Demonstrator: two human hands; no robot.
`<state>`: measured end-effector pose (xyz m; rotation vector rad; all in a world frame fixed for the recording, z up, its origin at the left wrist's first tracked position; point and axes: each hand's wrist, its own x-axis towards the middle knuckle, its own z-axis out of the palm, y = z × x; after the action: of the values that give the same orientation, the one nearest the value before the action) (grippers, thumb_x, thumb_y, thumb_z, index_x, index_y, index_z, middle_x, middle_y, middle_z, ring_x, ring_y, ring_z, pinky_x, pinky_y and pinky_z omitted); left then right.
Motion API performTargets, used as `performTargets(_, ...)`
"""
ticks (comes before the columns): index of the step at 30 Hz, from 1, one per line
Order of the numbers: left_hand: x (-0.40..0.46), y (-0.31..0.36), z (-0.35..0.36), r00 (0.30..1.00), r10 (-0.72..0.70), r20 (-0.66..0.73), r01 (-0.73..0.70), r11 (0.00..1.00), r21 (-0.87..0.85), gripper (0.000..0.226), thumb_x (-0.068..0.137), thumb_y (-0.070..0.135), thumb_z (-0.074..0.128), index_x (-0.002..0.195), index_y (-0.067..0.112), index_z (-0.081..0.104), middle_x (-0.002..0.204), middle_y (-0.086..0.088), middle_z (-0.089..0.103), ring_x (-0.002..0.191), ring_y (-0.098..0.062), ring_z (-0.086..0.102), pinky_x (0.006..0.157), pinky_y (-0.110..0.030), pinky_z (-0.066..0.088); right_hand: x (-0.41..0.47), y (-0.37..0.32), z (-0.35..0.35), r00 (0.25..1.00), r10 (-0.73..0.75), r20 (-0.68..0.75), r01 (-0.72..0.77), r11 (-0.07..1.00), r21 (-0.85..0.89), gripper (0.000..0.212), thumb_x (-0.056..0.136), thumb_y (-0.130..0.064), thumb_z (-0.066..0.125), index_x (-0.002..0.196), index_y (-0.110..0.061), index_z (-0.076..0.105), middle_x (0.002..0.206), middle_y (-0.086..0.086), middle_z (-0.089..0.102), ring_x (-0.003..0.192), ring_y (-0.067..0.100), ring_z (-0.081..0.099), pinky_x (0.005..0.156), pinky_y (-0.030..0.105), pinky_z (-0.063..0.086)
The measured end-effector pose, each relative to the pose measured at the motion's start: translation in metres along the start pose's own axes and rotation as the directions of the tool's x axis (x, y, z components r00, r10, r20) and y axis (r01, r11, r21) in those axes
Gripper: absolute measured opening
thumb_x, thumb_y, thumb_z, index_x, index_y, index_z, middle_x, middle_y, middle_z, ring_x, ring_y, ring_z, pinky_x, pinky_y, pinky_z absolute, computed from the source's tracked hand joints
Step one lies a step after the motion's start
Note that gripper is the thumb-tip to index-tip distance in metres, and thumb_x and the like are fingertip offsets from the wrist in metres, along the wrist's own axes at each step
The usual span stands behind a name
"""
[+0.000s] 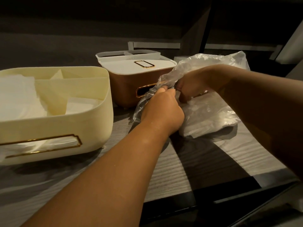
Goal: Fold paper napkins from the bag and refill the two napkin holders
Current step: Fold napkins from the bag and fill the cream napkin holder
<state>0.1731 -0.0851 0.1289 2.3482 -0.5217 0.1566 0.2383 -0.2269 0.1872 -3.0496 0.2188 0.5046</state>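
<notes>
A clear plastic bag (211,112) of white paper napkins lies on the grey table at centre right. My left hand (164,108) grips the bag's crumpled open edge. My right hand (190,89) is just behind it, fingers curled on the same plastic. The cream napkin holder (91,122) stands at the left with its top off, white napkins lying in its compartments and showing through its gold-framed front slot. The brown napkin holder (124,89) with a white lid stands behind, in the middle.
The grey wood-grain table (172,174) ends at a dark edge at the lower right. A white frame-like object (154,45) sits behind the brown holder. Dark furniture fills the background.
</notes>
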Motion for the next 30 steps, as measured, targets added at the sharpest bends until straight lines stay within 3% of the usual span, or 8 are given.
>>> performTargets(7, -0.001, 0.000, -0.002, 1.000, 0.004, 0.006, -0.004, 1.000, 0.006, 0.066, 0.093, 0.008, 0.051, 0.155, 0.022, 0.032, 0.161, -0.001, 0.030, 0.148, -0.025, 0.029, 0.117, -0.041, 0.031, -0.020, 0.001, 0.002, 0.984, -0.029, -0.174, 0.048, 0.993, 0.105, 0.065, 0.081, -0.025, 0.078, 0.141, -0.022, 0.053, 0.111, -0.001, 0.062, 0.095, 0.021, 0.061, 0.077, 0.032, 0.048)
performTargets(13, -0.001, 0.002, -0.009, 0.996, 0.051, -0.069, -0.057, 0.995, -0.079, 0.055, 0.101, 0.030, 0.043, 0.154, 0.023, 0.030, 0.158, -0.003, 0.034, 0.143, -0.025, 0.035, 0.112, -0.045, 0.036, -0.067, 0.005, -0.002, 0.931, -0.091, -0.353, 0.180, 0.957, 0.229, 0.028, 0.081, -0.023, 0.079, 0.097, -0.025, 0.056, 0.088, -0.007, 0.058, 0.078, 0.010, 0.054, 0.059, 0.023, 0.038)
performTargets(17, -0.009, 0.001, -0.018, 0.989, 0.096, -0.109, -0.112, 0.982, -0.151, 0.062, 0.098, 0.057, 0.049, 0.150, 0.028, 0.032, 0.151, 0.001, 0.042, 0.135, -0.024, 0.045, 0.106, -0.052, 0.045, -0.108, 0.001, -0.009, 0.901, -0.076, -0.427, 0.254, 0.891, 0.377, 0.029, 0.080, -0.018, 0.080, 0.099, -0.029, 0.061, 0.096, -0.003, 0.066, 0.088, 0.016, 0.065, 0.068, 0.027, 0.055)
performTargets(21, -0.028, 0.007, -0.031, 0.993, 0.089, -0.080, -0.111, 0.934, -0.339, 0.060, 0.098, 0.057, 0.049, 0.148, 0.030, 0.030, 0.139, 0.003, 0.052, 0.123, -0.015, 0.052, 0.099, -0.039, 0.049, -0.141, -0.012, -0.006, 0.869, 0.019, -0.494, 0.402, 0.552, 0.730, 0.042, 0.084, -0.009, 0.076, 0.118, -0.025, 0.057, 0.108, -0.003, 0.065, 0.093, 0.015, 0.066, 0.069, 0.028, 0.059)
performTargets(24, -0.048, 0.015, -0.049, 0.989, 0.022, -0.143, -0.098, 0.829, -0.551, 0.051, 0.099, 0.035, 0.058, 0.144, 0.033, 0.034, 0.117, 0.017, 0.052, 0.095, -0.001, 0.055, 0.066, -0.008, 0.047, -0.149, -0.027, 0.016, 0.862, 0.070, -0.502, 0.468, 0.268, 0.842, 0.048, 0.085, -0.006, 0.074, 0.128, -0.018, 0.056, 0.118, 0.004, 0.064, 0.102, 0.024, 0.067, 0.078, 0.038, 0.062)
performTargets(25, -0.056, 0.014, -0.054, 0.988, 0.009, -0.157, -0.100, 0.806, -0.583, 0.049, 0.099, 0.033, 0.059, 0.142, 0.034, 0.035, 0.112, 0.019, 0.050, 0.091, -0.001, 0.055, 0.057, -0.006, 0.046, -0.149, -0.032, 0.026, 0.871, 0.077, -0.486, 0.472, 0.145, 0.869, 0.050, 0.085, -0.005, 0.073, 0.130, -0.016, 0.056, 0.121, 0.006, 0.064, 0.106, 0.027, 0.067, 0.083, 0.042, 0.061)
performTargets(28, -0.087, 0.000, -0.065, 0.977, -0.003, -0.213, -0.123, 0.808, -0.577, 0.040, 0.099, 0.031, 0.059, 0.132, 0.039, 0.038, 0.108, 0.025, 0.050, 0.094, 0.003, 0.054, 0.062, -0.008, 0.052, -0.144, -0.048, 0.062, 0.910, 0.041, -0.413, 0.415, -0.135, 0.900, 0.049, 0.085, -0.001, 0.071, 0.129, -0.017, 0.058, 0.121, 0.006, 0.068, 0.108, 0.027, 0.069, 0.087, 0.043, 0.061)
performTargets(30, -0.107, -0.016, -0.068, 0.966, 0.045, -0.254, -0.163, 0.871, -0.463, 0.034, 0.101, 0.028, 0.056, 0.126, 0.043, 0.038, 0.105, 0.028, 0.048, 0.097, 0.006, 0.054, 0.073, -0.012, 0.054, -0.141, -0.059, 0.087, 0.922, -0.013, -0.387, 0.379, -0.186, 0.907, 0.049, 0.085, -0.002, 0.071, 0.129, -0.019, 0.059, 0.120, 0.004, 0.071, 0.109, 0.025, 0.070, 0.089, 0.044, 0.060)
